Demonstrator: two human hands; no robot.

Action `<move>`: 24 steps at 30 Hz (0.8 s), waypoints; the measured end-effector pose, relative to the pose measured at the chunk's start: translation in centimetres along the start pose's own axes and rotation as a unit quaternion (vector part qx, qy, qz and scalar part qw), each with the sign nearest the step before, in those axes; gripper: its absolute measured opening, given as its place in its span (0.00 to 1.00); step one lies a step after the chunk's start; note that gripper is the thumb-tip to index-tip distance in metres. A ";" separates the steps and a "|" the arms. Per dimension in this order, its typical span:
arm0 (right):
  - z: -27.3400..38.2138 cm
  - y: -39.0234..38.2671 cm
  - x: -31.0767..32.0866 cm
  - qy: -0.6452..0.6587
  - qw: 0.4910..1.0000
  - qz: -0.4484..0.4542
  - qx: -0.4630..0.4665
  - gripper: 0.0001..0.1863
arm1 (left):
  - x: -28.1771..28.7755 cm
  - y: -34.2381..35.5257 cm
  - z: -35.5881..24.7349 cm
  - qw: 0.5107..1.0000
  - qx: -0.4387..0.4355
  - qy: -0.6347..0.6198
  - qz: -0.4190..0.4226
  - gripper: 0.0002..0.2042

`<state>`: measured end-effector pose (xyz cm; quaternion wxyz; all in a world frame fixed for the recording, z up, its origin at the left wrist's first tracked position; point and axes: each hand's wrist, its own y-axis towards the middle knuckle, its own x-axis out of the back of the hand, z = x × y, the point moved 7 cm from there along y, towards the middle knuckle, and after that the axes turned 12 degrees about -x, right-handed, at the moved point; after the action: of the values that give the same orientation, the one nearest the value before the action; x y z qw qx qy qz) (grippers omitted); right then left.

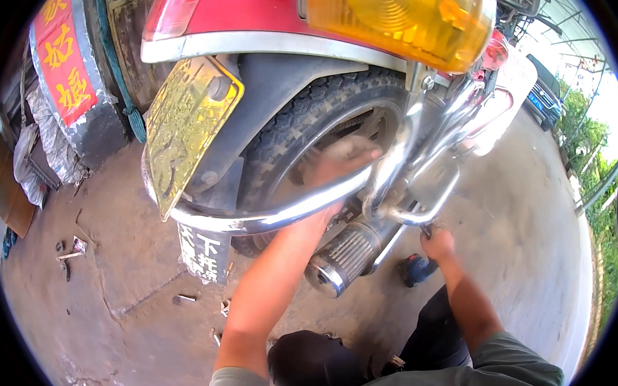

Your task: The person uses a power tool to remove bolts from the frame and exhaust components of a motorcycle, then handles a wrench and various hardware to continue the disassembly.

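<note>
My left hand (341,156) reaches behind the curved chrome guard bar (280,216), beside the rear wheel (280,140) of a red motorcycle. Motion blurs its fingers, and what they touch is hidden. Lower and to the right, my right hand (439,244) is closed around a small dark object at the outer end of a chrome foot bar (425,215); its kind does not show. Between my arms, the exhaust silencer (344,260) points toward me. A yellow number plate (195,122) hangs left of the wheel, with an amber turn signal (399,21) above.
A blue and dark object (416,269) rests low beside my bent leg. Small metal parts (184,299) and a hammer-like tool (72,255) lie on the concrete floor. At left are a wooden door and plastic bags (38,147). A dark car (544,93) stands far right.
</note>
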<state>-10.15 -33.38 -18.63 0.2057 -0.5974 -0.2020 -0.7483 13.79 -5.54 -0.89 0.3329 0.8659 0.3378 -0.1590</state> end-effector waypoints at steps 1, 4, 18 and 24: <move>0.0 0.2 -0.2 0.000 1.000 0.013 -0.009 0.17 | 0.0 -0.2 0.0 1.000 0.015 -0.007 -0.008 0.09; -0.1 0.3 -0.4 -0.039 0.999 0.003 0.000 0.19 | 0.0 -0.5 0.4 0.998 -0.017 -0.055 -0.007 0.08; 0.9 -0.2 -0.1 -0.067 0.998 0.003 0.001 0.22 | -0.1 -1.1 0.5 0.997 0.049 -0.055 0.013 0.10; 0.2 0.5 -1.1 -0.086 0.996 0.017 0.004 0.22 | 0.3 -0.9 0.5 0.998 0.058 0.017 0.021 0.12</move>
<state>-9.44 -33.63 -19.63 0.2030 -0.6621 -0.2116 -0.6896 13.37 -5.17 -1.83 0.2793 0.8932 0.3154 -0.1571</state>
